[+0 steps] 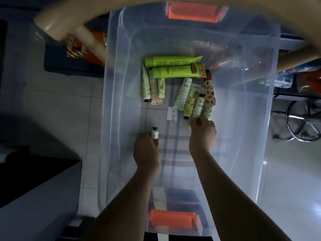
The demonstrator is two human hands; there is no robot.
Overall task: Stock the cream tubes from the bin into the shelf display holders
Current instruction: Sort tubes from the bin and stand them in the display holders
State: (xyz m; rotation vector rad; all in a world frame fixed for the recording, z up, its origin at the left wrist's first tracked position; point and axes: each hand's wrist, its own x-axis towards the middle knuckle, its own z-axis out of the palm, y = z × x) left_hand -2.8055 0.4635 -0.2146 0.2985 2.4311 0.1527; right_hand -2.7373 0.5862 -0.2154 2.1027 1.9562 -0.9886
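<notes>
Left grip: the left grip (146, 150) is clamped on one small tube (154, 134). The fingers curl round its lower body, and its black cap points away from the person, clear of the fingers.
Right grip: the right grip (202, 133) lies at the near ends of the right cluster (191, 100), with the fingertips (195, 120) touching them. I cannot tell whether it pinches a tube or only touches, since the hand is blurred.
View: head, looking straight down, with both forearms inside the bin (112, 101).
Bin: one, of clear plastic. The tiled floor (69, 94) shows through its bottom.
Latches: two, orange. The far latch (192, 13) and the near latch (172, 219) sit at opposite ends of the bin.
Green tubes: two large green tubes (173, 61) lie crosswise, side by side and touching, with their caps to the left.
Left cluster: the left cluster (154, 89) has three small tubes lying lengthwise and touching, their far ends under the green tubes.
Right cluster: five small tubes as far as I can count, fanned out. The one at the right edge is orange-spotted.
Tag: one white tag (172, 113) lies between the clusters.
Tubes and grips: the held tube is well apart from the pile. The left cluster lies beyond the left grip, not touching it. The green tubes lie farthest from both grips.
Outside: one chromed stool base (304, 122) stands on the floor, right of the bin.
</notes>
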